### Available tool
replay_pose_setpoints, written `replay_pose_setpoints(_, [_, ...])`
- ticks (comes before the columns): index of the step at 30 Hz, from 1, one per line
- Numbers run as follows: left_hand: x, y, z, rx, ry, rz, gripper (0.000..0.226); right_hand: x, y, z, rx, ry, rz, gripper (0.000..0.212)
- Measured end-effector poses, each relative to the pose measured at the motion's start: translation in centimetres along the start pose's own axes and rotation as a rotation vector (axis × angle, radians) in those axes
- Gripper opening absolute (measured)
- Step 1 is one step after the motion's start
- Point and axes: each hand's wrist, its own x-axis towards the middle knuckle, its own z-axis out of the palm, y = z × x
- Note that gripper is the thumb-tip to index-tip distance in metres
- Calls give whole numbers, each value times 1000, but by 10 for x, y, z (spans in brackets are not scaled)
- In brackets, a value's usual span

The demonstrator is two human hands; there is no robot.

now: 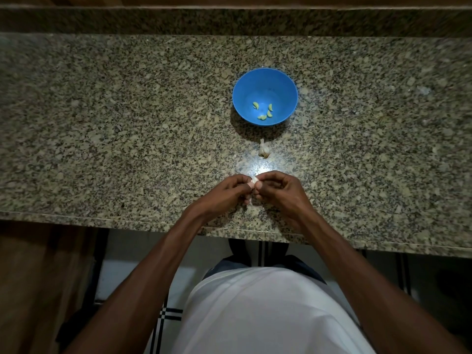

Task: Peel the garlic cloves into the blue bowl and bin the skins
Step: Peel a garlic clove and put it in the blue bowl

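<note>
On the granite tabletop (127, 123) the blue bowl (278, 80) holds four peeled cloves (263, 111), straight ahead of both hands. Left hand (224, 194) and right hand (278, 191) pinch one garlic clove (253, 182) between them; remaining garlic (263, 149) lies between.

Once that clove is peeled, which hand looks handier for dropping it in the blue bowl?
Probably the right hand: the blue bowl sits ahead, slightly to its side. Both hands pinch the clove, so the left hand could keep the skin.
</note>
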Motion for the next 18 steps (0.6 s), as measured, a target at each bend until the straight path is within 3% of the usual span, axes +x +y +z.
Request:
replay_pose_setpoints(2, [0, 0, 3, -61, 14, -8, 23, -1, -3, -3, -57, -21, -14, 24])
replay_pose_setpoints(6, [4, -3, 7, -90, 101, 21, 41, -2, -9, -3, -175, -53, -82, 23])
replay_pose_setpoints(11, [5, 0, 9, -99, 132, 77, 37, -1, -12, -2, -107, -69, -64, 20])
replay_pose_setpoints(18, [12, 1, 10, -173, 128, 5, 36, 3, -20, -7, -129, -63, -45, 19])
